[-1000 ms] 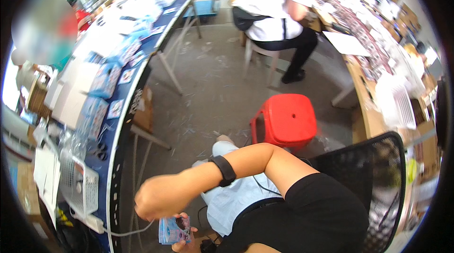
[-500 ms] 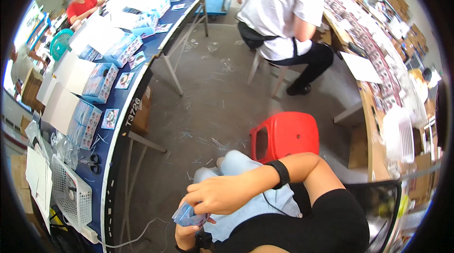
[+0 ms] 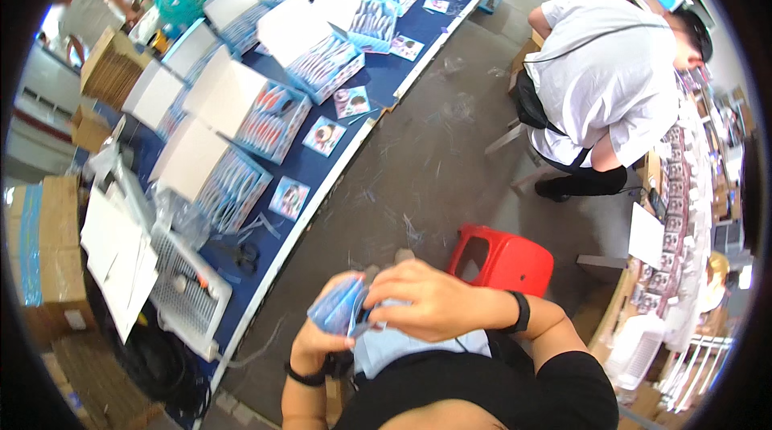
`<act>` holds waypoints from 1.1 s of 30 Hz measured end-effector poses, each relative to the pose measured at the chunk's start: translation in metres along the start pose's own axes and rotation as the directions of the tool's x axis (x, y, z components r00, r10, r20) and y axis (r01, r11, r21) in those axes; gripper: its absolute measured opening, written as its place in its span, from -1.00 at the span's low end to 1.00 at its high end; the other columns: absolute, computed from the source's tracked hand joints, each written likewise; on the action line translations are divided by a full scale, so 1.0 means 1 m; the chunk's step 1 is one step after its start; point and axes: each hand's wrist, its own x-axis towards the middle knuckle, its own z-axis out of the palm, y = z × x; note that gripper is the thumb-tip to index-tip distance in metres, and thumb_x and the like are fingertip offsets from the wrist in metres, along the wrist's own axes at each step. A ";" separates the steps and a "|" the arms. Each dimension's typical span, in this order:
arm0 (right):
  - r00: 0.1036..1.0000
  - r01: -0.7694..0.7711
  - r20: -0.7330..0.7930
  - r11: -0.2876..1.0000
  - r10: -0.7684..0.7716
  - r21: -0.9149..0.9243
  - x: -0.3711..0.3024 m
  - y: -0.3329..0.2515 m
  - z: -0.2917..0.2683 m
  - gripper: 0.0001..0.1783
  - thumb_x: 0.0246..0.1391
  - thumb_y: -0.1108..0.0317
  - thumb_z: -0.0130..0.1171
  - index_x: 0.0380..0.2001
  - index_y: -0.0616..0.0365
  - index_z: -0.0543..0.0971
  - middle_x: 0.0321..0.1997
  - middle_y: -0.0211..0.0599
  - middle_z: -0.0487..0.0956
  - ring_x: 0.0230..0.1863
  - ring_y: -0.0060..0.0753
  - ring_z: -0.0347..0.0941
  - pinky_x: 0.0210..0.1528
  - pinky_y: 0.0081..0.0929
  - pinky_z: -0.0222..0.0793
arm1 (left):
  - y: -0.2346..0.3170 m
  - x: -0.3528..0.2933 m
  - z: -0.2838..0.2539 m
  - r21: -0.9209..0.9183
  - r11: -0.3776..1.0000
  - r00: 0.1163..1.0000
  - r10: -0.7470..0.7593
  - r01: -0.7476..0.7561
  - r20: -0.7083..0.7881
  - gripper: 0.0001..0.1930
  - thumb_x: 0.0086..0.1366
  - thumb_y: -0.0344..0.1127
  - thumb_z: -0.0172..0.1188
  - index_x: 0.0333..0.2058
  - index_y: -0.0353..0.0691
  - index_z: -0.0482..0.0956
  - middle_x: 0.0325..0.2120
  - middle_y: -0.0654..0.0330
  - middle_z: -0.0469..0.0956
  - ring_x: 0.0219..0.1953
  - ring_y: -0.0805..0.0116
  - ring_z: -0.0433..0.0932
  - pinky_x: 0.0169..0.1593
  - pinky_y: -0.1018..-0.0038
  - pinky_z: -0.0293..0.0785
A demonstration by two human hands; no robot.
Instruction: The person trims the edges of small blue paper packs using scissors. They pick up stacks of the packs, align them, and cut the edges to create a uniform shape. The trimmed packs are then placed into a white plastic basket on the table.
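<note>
My left hand (image 3: 320,340) grips a blue printed packet (image 3: 336,309) above my lap, thumb along its lower edge. It looks like a small stack or a folded packet; which one I cannot tell. At the packet's right side, my right hand (image 3: 422,295) is closed with bent fingers, the fingertips pinching its edge. What lies under those fingertips is hidden. Left of my hands, on the blue table (image 3: 277,249), stand open display boxes (image 3: 235,189) filled with similar blue packets. A square printed card (image 3: 289,198) lies in front of the nearest box.
Scissors (image 3: 241,255) and a white plastic basket (image 3: 211,325) are on the table's near end. A red stool (image 3: 515,263) stands ahead of me on the right. Beyond it, a person in a white shirt (image 3: 607,76) sits at the right-hand bench. Plastic scraps litter the floor.
My view has turned left, so the table boxes appear nearer. The packet is raised and tilted more upright, and my right hand has gone from above it to its right side.
</note>
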 end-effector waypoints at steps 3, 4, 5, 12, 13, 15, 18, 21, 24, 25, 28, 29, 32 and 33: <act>1.000 0.005 0.012 0.991 -0.004 -0.133 0.036 -0.053 -0.058 -0.82 -0.21 0.45 0.22 -0.42 0.11 0.53 -0.23 -0.36 0.48 -0.10 -0.24 0.41 -0.11 -0.32 0.27 | 0.056 0.007 0.053 0.177 0.982 0.998 0.055 -0.060 0.036 0.00 -0.28 -0.30 0.47 0.18 -0.36 0.12 0.08 0.04 0.26 0.12 0.25 0.32 0.16 0.35 0.26; 0.999 0.017 0.035 0.984 -0.011 -0.179 0.044 -0.069 -0.078 -0.78 -0.26 0.47 0.21 -0.40 0.11 0.53 -0.23 -0.36 0.49 -0.10 -0.25 0.41 -0.11 -0.32 0.27 | 0.070 0.012 0.069 0.202 0.978 0.997 0.037 -0.049 0.063 0.00 -0.30 -0.29 0.48 0.17 -0.36 0.14 0.09 0.06 0.26 0.12 0.28 0.30 0.18 0.41 0.20; 0.999 0.021 0.047 0.978 -0.012 -0.206 0.048 -0.083 -0.093 -0.78 -0.28 0.49 0.19 -0.42 0.12 0.53 -0.22 -0.37 0.49 -0.09 -0.26 0.41 -0.11 -0.32 0.26 | 0.080 0.012 0.084 0.229 0.973 0.996 0.008 -0.029 0.093 -0.01 -0.31 -0.27 0.48 0.16 -0.36 0.17 0.09 0.08 0.26 0.13 0.32 0.29 0.20 0.46 0.14; 0.992 0.080 0.117 0.914 -0.036 -0.397 0.058 -0.138 -0.135 -0.87 -0.28 0.39 0.18 -0.53 0.12 0.52 -0.26 -0.38 0.52 -0.07 -0.31 0.41 -0.14 -0.27 0.22 | 0.121 0.019 0.145 0.418 0.906 0.989 0.004 -0.066 0.148 -0.07 -0.49 -0.22 0.40 0.03 -0.38 0.34 0.00 0.05 0.38 0.04 0.26 0.39 0.12 0.44 0.26; 0.991 0.083 0.131 0.912 -0.033 -0.402 0.060 -0.139 -0.134 -0.87 -0.28 0.39 0.18 -0.53 0.12 0.52 -0.26 -0.38 0.52 -0.07 -0.31 0.41 -0.14 -0.27 0.22 | 0.124 0.018 0.148 0.423 0.905 0.990 -0.010 -0.050 0.140 -0.08 -0.50 -0.23 0.39 0.02 -0.38 0.34 -0.02 0.05 0.40 0.03 0.26 0.40 0.12 0.44 0.26; 0.991 0.084 0.128 0.885 -0.028 -0.457 0.060 -0.140 -0.129 -0.86 -0.32 0.37 0.17 -0.56 0.11 0.52 -0.32 -0.42 0.50 -0.09 -0.35 0.38 -0.17 -0.29 0.19 | 0.131 0.022 0.150 0.431 0.902 0.987 -0.071 0.002 0.144 -0.08 -0.50 -0.25 0.38 0.02 -0.37 0.34 -0.03 0.05 0.42 0.03 0.26 0.41 0.12 0.44 0.26; 0.985 0.057 0.170 0.881 0.026 -0.469 0.063 -0.139 -0.128 -0.87 -0.33 0.36 0.15 -0.58 0.11 0.52 -0.41 -0.46 0.46 -0.15 -0.39 0.33 -0.17 -0.30 0.15 | 0.138 0.030 0.147 0.420 0.902 0.968 -0.189 0.104 0.167 -0.07 -0.51 -0.32 0.37 0.04 -0.38 0.32 -0.04 0.05 0.44 0.03 0.30 0.42 0.13 0.46 0.24; 0.973 0.016 0.220 0.921 0.076 -0.388 0.073 -0.132 -0.132 -0.88 -0.33 0.35 0.13 -0.60 0.10 0.53 -0.48 -0.49 0.40 -0.20 -0.41 0.29 -0.16 -0.31 0.12 | 0.149 0.041 0.138 0.428 0.890 0.932 -0.278 0.157 0.235 -0.06 -0.51 -0.36 0.37 0.05 -0.39 0.31 -0.04 0.06 0.43 0.01 0.30 0.42 0.14 0.47 0.24; 0.972 -0.022 0.208 0.921 0.111 -0.388 0.084 -0.129 -0.125 -0.89 -0.32 0.34 0.13 -0.61 0.10 0.52 -0.51 -0.49 0.37 -0.22 -0.41 0.28 -0.16 -0.30 0.12 | 0.162 0.048 0.125 0.425 0.879 0.900 -0.347 0.215 0.262 -0.04 -0.51 -0.37 0.40 0.06 -0.41 0.28 -0.05 0.06 0.44 0.00 0.32 0.43 0.13 0.48 0.26; 0.965 -0.029 0.234 0.931 0.121 -0.364 0.091 -0.128 -0.126 -0.87 -0.33 0.36 0.15 -0.57 0.08 0.55 -0.47 -0.51 0.41 -0.23 -0.41 0.30 -0.15 -0.28 0.13 | 0.168 0.049 0.120 0.424 0.875 0.892 -0.366 0.233 0.265 -0.03 -0.51 -0.38 0.41 0.07 -0.41 0.28 -0.05 0.06 0.44 -0.01 0.32 0.43 0.12 0.48 0.27; 0.975 -0.057 0.197 0.973 0.102 -0.225 0.115 -0.126 -0.135 -0.78 -0.35 0.44 0.23 -0.47 0.09 0.61 -0.37 -0.46 0.52 -0.33 -0.36 0.36 -0.22 -0.27 0.21 | 0.177 0.055 0.098 0.268 0.944 0.835 -0.300 0.191 0.460 -0.08 -0.32 -0.29 0.44 0.11 -0.38 0.25 -0.02 0.07 0.40 0.01 0.34 0.39 0.11 0.45 0.27; 0.988 -0.068 0.129 0.982 0.091 -0.174 0.120 -0.122 -0.133 -0.78 -0.36 0.45 0.24 -0.47 0.10 0.61 -0.37 -0.43 0.53 -0.36 -0.34 0.37 -0.26 -0.28 0.23 | 0.180 0.058 0.092 0.218 0.960 0.819 -0.264 0.174 0.509 -0.08 -0.32 -0.28 0.44 0.11 -0.39 0.25 -0.01 0.05 0.40 0.02 0.30 0.40 0.12 0.44 0.27; 0.994 -0.104 -0.044 0.993 0.102 -0.063 0.134 -0.113 -0.123 -0.77 -0.42 0.50 0.28 -0.51 0.14 0.61 -0.40 -0.34 0.54 -0.47 -0.30 0.41 -0.40 -0.34 0.28 | 0.189 0.067 0.078 0.172 0.967 0.772 -0.256 0.190 0.582 -0.06 -0.33 -0.29 0.45 0.11 -0.42 0.24 0.02 -0.01 0.37 0.05 0.22 0.39 0.16 0.39 0.25; 0.990 -0.111 -0.094 0.993 0.108 -0.027 0.138 -0.109 -0.119 -0.77 -0.44 0.53 0.29 -0.52 0.16 0.61 -0.42 -0.32 0.55 -0.51 -0.29 0.42 -0.46 -0.36 0.30 | 0.192 0.068 0.074 0.163 0.961 0.764 -0.276 0.222 0.584 -0.06 -0.34 -0.29 0.45 0.11 -0.41 0.24 0.02 -0.01 0.37 0.05 0.22 0.39 0.17 0.39 0.24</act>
